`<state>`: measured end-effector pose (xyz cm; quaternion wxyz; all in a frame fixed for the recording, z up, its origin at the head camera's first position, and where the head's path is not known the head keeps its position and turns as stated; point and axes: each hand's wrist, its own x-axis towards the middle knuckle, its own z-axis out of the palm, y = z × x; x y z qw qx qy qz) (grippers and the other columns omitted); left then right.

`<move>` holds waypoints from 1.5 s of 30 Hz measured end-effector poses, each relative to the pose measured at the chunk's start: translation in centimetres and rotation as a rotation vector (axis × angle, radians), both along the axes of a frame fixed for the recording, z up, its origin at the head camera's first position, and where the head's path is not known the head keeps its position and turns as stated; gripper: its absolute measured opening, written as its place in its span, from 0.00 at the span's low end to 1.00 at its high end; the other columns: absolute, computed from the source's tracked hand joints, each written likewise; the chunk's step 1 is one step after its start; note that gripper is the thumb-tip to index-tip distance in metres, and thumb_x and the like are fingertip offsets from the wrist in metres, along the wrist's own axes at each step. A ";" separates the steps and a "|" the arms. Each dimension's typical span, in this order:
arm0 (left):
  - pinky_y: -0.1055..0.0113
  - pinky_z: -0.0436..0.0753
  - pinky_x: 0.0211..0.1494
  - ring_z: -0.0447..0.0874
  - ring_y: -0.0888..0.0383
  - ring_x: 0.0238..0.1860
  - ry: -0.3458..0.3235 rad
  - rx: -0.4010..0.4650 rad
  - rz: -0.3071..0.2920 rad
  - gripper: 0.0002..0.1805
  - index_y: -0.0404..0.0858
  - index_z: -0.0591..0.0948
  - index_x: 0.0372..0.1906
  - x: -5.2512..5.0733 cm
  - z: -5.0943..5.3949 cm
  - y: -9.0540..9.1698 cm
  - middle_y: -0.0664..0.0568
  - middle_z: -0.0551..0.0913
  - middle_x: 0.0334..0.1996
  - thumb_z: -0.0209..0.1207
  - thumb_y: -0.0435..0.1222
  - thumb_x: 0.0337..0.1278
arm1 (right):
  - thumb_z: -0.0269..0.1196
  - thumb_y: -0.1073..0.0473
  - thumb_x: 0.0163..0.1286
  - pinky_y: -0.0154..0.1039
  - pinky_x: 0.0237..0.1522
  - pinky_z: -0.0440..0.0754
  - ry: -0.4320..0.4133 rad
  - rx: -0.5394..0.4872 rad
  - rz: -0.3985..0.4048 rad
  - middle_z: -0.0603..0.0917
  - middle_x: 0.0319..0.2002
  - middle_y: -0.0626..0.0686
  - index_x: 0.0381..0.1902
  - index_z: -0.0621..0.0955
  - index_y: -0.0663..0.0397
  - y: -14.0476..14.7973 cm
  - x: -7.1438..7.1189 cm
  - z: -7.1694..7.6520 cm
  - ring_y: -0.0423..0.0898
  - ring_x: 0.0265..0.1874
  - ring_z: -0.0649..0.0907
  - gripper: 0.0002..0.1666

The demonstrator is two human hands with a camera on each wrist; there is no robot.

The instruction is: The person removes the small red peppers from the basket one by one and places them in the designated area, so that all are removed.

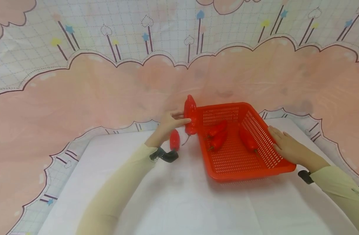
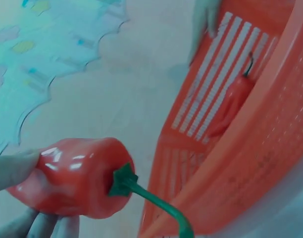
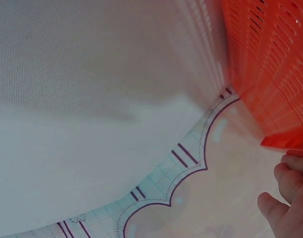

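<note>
Between thumb and fingers, my left hand grips a shiny red pepper just outside the left rim of a red plastic basket. The pepper's tip points up and its green stem hangs down, clearly seen in the left wrist view. Another red pepper lies on the table beside my left wrist. Inside the basket are two peppers near the left wall and one pepper toward the right wall. My right hand rests on the basket's right rim with fingers extended.
A white cloth covers the table. Behind it hangs a pink patterned backdrop with cloud shapes and stars. The basket's slotted walls stand on the right half of the table.
</note>
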<state>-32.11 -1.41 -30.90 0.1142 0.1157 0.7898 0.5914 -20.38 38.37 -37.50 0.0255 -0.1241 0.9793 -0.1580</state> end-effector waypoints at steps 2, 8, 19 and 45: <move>0.53 0.76 0.61 0.79 0.48 0.53 0.011 -0.038 0.032 0.31 0.41 0.73 0.62 -0.3 -0.3 -1.0 0.46 0.80 0.55 0.66 0.43 0.50 | 0.48 0.59 0.72 0.65 0.70 0.44 0.003 0.010 0.003 0.48 0.71 0.72 0.72 0.43 0.69 0.0 -0.1 0.0 0.67 0.70 0.50 0.41; 0.52 0.75 0.62 0.76 0.45 0.57 0.004 -0.064 0.073 0.31 0.37 0.71 0.63 -0.9 -1.3 -3.2 0.42 0.78 0.57 0.64 0.41 0.53 | 0.48 0.59 0.72 0.65 0.69 0.44 0.010 0.012 0.013 0.48 0.71 0.72 0.71 0.43 0.70 0.0 -0.1 0.2 0.67 0.70 0.50 0.40; 0.52 0.72 0.65 0.74 0.44 0.60 -0.054 -0.068 0.143 0.31 0.34 0.69 0.64 -1.6 -2.5 -6.2 0.39 0.76 0.59 0.62 0.39 0.56 | 0.47 0.60 0.72 0.65 0.69 0.43 0.027 0.000 0.033 0.48 0.70 0.73 0.71 0.44 0.73 0.1 0.0 -0.1 0.67 0.71 0.49 0.39; 0.48 0.71 0.65 0.73 0.45 0.58 -0.172 -0.238 0.215 0.27 0.37 0.75 0.59 -3.0 -7.0 -10.9 0.43 0.78 0.55 0.62 0.45 0.56 | 0.46 0.62 0.73 0.63 0.71 0.38 0.095 -0.024 0.063 0.50 0.69 0.75 0.70 0.45 0.75 0.5 0.1 -1.1 0.66 0.71 0.48 0.37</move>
